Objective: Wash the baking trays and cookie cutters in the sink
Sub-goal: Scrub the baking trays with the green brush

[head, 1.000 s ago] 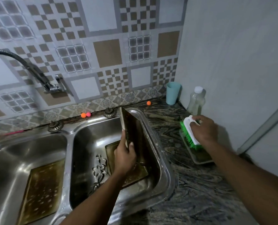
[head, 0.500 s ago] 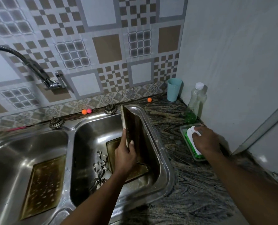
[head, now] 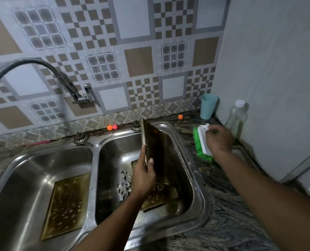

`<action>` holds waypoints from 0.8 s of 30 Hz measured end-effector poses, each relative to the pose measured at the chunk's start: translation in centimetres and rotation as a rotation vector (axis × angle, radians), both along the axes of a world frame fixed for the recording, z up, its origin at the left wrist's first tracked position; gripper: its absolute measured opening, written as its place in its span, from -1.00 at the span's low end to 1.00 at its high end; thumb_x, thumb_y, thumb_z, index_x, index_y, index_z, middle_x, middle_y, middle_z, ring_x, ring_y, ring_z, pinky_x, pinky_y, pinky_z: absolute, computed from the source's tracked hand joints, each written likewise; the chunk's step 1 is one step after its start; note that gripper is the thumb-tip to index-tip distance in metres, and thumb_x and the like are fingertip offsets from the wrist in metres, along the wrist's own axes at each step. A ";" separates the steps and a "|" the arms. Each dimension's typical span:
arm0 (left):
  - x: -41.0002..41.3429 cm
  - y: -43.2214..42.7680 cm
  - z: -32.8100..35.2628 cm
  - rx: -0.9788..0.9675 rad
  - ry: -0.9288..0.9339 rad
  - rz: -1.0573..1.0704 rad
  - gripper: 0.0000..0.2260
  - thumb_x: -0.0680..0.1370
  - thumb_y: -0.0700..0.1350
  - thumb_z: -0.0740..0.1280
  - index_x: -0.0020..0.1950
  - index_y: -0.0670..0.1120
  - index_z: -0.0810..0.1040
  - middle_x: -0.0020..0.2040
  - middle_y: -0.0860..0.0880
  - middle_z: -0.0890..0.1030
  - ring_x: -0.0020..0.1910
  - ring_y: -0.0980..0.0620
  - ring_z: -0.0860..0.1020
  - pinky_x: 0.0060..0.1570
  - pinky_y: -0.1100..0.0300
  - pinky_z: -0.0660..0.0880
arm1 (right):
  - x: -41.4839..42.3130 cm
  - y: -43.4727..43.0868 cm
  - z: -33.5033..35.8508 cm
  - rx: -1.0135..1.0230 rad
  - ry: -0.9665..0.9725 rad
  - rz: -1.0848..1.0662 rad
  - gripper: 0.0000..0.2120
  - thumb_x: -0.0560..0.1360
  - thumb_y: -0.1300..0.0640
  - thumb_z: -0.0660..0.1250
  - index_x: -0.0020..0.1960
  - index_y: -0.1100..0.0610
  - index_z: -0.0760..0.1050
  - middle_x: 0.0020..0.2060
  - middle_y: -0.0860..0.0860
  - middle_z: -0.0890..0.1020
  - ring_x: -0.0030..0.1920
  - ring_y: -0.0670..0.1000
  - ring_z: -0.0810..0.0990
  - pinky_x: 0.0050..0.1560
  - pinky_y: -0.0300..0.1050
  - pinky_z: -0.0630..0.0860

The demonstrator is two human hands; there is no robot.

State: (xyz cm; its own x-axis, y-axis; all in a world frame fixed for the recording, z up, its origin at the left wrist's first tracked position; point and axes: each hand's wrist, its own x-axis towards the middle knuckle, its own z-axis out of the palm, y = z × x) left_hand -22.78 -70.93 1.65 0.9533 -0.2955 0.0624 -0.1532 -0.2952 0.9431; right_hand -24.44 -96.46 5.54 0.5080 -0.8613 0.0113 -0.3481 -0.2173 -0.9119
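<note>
Tray [head: 157, 147] edge-on in left hand [head: 144, 178], brush [head: 199, 144] half-hidden under right hand [head: 220, 140]

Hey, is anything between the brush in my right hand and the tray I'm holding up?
Nothing visible. The right hand holds the brush over the counter; the left hand holds the tray upright in the sink, with open air between.

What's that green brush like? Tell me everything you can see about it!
The scrubbing brush has a white back that looks like plastic and bright green bristles. The right hand grips it by the white side and hides part of it. It is tilted, with the bristles facing left toward the sink. It sits over the dark marbled counter, just right of the sink. I cannot tell whether its lower end touches the counter.
</note>
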 end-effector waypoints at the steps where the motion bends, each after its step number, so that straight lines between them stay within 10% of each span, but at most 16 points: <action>1: 0.2 0.6 0.1 -0.009 -0.008 0.003 -0.48 0.70 -0.16 0.19 0.63 0.12 0.15 0.44 0.21 0.36 0.44 0.21 0.34 0.32 0.34 0.36 | 1.5 1.6 0.5 0.039 -0.005 0.035 -0.81 0.54 0.14 0.31 0.08 0.07 0.66 0.12 0.04 0.67 0.13 0.13 0.60 0.01 -0.18 0.39; 11: 1.7 8.4 2.5 -0.199 0.015 0.088 -0.53 0.66 -0.05 0.22 0.57 0.20 0.29 0.43 0.22 0.49 0.44 0.11 0.46 0.39 -0.11 0.46 | 10.6 17.9 3.5 -0.018 -0.112 0.392 -0.69 0.57 0.15 0.27 0.26 -0.02 0.63 0.24 -0.04 0.64 0.17 0.06 0.62 0.14 -0.09 0.56; 16: 3.2 10.9 3.6 -0.187 -0.022 0.173 -0.54 0.69 -0.21 0.21 0.58 0.00 0.28 0.42 0.25 0.43 0.28 0.49 0.43 0.28 0.42 0.41 | 11.5 22.7 3.9 -0.022 -0.208 0.476 -0.70 0.55 0.15 0.29 0.23 -0.01 0.64 0.18 -0.06 0.67 0.12 0.01 0.65 0.14 -0.14 0.56; 20: 4.3 12.8 3.0 -0.185 -0.011 0.220 -0.49 0.61 0.00 0.25 0.58 0.06 0.32 0.53 0.10 0.40 0.51 0.12 0.37 0.50 -0.08 0.34 | 11.4 22.8 1.6 -0.011 -0.102 0.473 -0.70 0.54 0.14 0.29 0.22 -0.03 0.64 0.17 -0.03 0.68 0.09 0.03 0.65 0.14 -0.09 0.59; 24: 4.6 13.3 2.8 -0.196 0.007 0.240 -0.54 0.64 -0.09 0.25 0.55 0.10 0.34 0.49 0.08 0.45 0.42 0.13 0.47 0.47 0.00 0.38 | 9.6 25.1 0.6 0.037 -0.141 0.507 -0.69 0.51 0.16 0.29 0.20 0.02 0.66 0.11 -0.08 0.70 0.07 -0.04 0.66 0.13 -0.14 0.58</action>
